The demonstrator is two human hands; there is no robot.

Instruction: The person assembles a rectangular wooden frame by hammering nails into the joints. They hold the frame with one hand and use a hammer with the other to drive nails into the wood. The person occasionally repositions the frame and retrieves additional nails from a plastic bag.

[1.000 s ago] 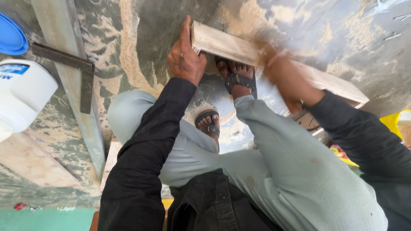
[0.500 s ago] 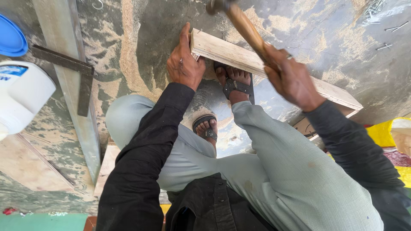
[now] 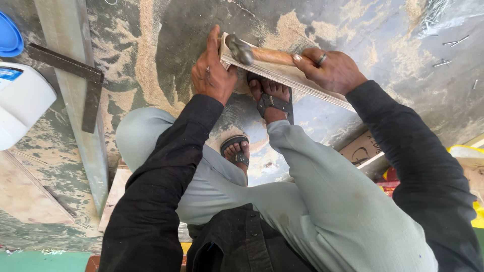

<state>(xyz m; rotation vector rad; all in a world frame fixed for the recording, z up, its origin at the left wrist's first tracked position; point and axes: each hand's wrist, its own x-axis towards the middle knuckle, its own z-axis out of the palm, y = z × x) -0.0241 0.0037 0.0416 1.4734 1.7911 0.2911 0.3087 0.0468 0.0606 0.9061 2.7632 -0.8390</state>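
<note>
I'm mid-nailing: left hand (image 3: 214, 75) pinches the plank (image 3: 282, 75) end, right hand (image 3: 333, 70) clamps the hammer (image 3: 262, 54); next needs a square strike.

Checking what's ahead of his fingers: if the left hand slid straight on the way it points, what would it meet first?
Probably only bare floor: the left hand points up-frame along the board end, nothing ahead before the frame edge.

**Dusty Workshop Floor**

The concrete floor (image 3: 161, 45) was grey-green, blotched and strewn with pale sawdust. A long pale board (image 3: 75, 100) lay along the left with a dark metal square (image 3: 85, 85) across it. A white plastic container (image 3: 22, 108) and a blue lid (image 3: 9, 35) sat at the left edge. Loose nails (image 3: 443, 20) lay scattered at upper right under even daylight.
</note>
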